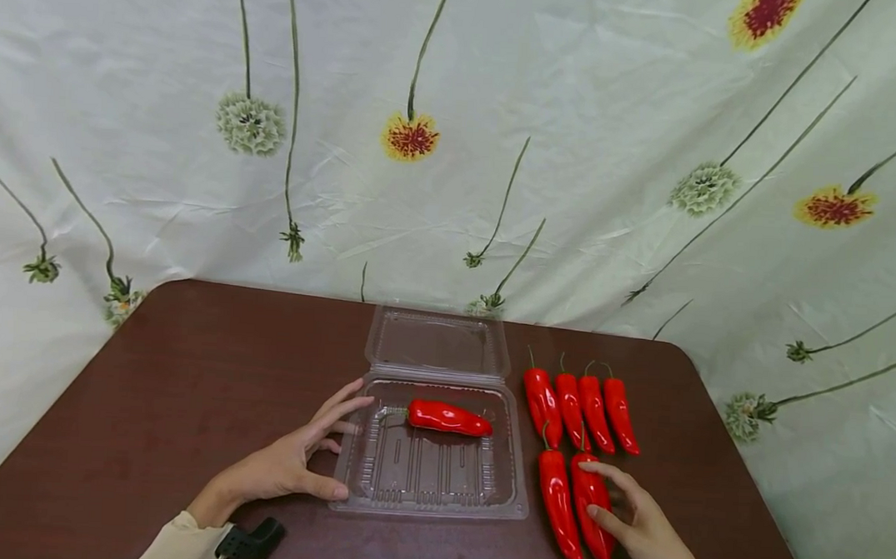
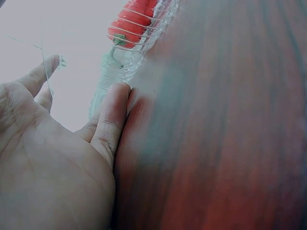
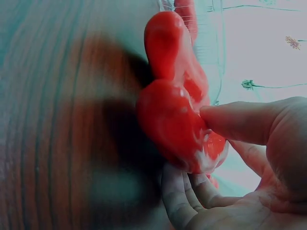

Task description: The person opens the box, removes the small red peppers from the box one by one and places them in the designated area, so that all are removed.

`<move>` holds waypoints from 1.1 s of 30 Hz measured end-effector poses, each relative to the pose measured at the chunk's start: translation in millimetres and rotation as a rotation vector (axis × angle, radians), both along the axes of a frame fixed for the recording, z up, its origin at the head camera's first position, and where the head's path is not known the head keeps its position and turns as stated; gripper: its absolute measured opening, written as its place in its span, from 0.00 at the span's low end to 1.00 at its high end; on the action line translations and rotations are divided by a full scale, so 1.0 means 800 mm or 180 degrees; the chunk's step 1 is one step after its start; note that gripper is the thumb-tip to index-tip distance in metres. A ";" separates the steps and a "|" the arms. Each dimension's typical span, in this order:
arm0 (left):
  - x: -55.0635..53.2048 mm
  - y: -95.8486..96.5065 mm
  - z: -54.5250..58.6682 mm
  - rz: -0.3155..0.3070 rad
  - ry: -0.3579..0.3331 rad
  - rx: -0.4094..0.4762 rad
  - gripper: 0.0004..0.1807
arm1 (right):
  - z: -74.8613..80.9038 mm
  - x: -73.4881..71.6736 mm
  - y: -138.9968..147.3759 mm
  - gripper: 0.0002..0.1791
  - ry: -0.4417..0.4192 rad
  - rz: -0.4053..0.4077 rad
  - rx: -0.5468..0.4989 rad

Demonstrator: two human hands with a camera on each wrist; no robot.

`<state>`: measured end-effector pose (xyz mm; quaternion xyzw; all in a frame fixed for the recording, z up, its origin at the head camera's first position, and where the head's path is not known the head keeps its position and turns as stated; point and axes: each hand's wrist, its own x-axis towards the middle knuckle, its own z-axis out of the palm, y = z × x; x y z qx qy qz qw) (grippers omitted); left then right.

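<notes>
A clear plastic clamshell box stands with its lid folded back, and one red chili pepper lies crosswise in its upper part. At the box's left side is my left hand, fingers spread and fairly straight, the thumb by the front left corner. In the left wrist view, fingertips touch or nearly touch the box wall. My right hand holds a red pepper in the front row, thumb and fingers on either side of it. Another front-row pepper lies just left of it. The right wrist view shows the held pepper close up.
Several more red peppers lie side by side behind the front pair, stems pointing away. All rests on a dark brown table with rounded far corners. A pale flowered cloth hangs behind it. A black band is near my left wrist.
</notes>
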<state>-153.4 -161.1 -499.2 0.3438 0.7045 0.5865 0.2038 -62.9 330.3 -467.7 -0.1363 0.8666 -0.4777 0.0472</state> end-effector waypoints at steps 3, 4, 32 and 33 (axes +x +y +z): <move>0.002 0.000 -0.001 0.0014 -0.0027 -0.0025 0.54 | 0.000 0.002 -0.004 0.27 -0.0228 -0.0241 0.0080; 0.002 0.000 -0.001 0.0016 -0.0015 -0.0017 0.54 | 0.002 0.002 -0.005 0.27 -0.0305 -0.0303 0.0109; 0.002 0.000 0.005 0.0005 0.0045 0.0012 0.54 | 0.037 -0.011 0.005 0.27 -0.0108 -0.0612 0.0415; 0.002 0.000 0.005 0.0012 0.0076 0.0011 0.54 | 0.040 -0.013 0.005 0.27 -0.0041 -0.0608 0.0432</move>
